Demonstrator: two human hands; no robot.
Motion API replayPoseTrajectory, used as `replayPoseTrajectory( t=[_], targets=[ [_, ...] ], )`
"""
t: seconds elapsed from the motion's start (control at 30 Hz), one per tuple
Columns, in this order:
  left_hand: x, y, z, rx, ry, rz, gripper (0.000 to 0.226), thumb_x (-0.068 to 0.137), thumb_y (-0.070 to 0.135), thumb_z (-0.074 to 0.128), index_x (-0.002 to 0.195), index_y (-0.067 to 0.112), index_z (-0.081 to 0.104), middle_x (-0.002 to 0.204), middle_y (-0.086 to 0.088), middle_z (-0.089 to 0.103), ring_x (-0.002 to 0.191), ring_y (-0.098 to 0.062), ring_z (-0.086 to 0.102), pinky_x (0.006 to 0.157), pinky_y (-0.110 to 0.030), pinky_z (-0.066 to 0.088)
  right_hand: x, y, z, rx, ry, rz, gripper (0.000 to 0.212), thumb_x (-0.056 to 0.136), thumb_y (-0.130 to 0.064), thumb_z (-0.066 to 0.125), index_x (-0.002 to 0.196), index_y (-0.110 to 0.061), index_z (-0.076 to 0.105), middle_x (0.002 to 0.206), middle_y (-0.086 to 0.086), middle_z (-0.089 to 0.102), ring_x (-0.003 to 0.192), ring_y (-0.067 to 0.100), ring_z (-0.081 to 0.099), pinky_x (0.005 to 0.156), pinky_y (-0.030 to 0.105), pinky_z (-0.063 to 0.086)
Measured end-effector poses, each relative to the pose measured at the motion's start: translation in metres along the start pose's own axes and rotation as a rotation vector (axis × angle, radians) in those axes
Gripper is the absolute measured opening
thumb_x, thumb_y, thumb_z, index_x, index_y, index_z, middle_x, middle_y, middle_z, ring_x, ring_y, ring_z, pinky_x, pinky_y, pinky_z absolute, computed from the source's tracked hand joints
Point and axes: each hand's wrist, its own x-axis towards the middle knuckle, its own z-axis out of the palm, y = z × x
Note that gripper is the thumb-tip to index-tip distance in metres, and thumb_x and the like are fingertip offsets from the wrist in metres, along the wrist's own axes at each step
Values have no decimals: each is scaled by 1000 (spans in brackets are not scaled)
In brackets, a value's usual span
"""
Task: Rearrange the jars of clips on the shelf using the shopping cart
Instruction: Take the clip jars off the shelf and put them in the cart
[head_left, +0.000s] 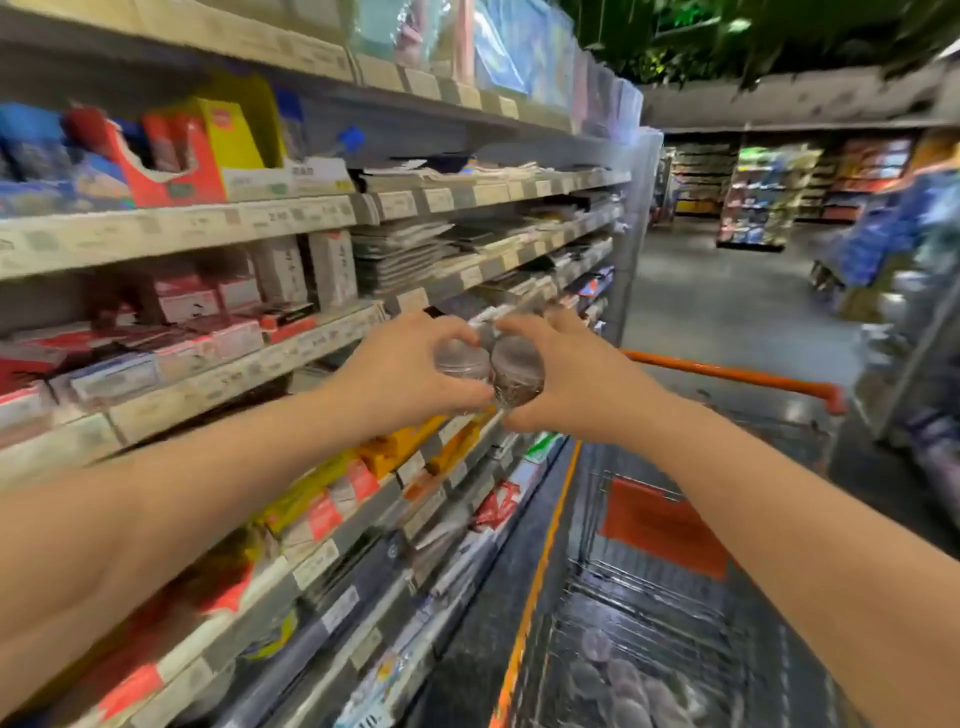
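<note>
Blur smears the shelf (208, 374) to the left of the shopping cart (727, 375), so none of its labels or packets can be read. Two small clear jars with dark contents are held side by side over the cart's shelf-side rim, near its orange handle and just in front of the shelf edge. Whether the contents are clips cannot be made out. The left jar (462, 364) and the right jar (517, 376) touch each other, and fingers hide much of both.

Deep in the cart's wire basket, at the bottom edge of the view, lie more jars (623, 680). They show only as pale round lids, too blurred to count.

Both forearms reach forward from the lower corners and are cut off by the frame. The left hand (400, 374) has its grip clamped on the left jar, fingers curled over the top and thumb underneath. The right hand (576, 379) mirrors it, its grip clamped on the right jar, with the knuckles of the two hands nearly meeting above the lids.
</note>
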Motion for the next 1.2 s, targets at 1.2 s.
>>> replayPoseTrajectory(
  t=[1.2],
  targets=[
    [-1,-69,646,154,-785,-174,58,75,32,73,125,13,49,117,-18,42,106,-36,41,92,-41,35,-197,435,411,80,-436,1346,56,88,-8,58,135,-17,30,136,17,26,117,41,40,69,37,37]
  ],
)
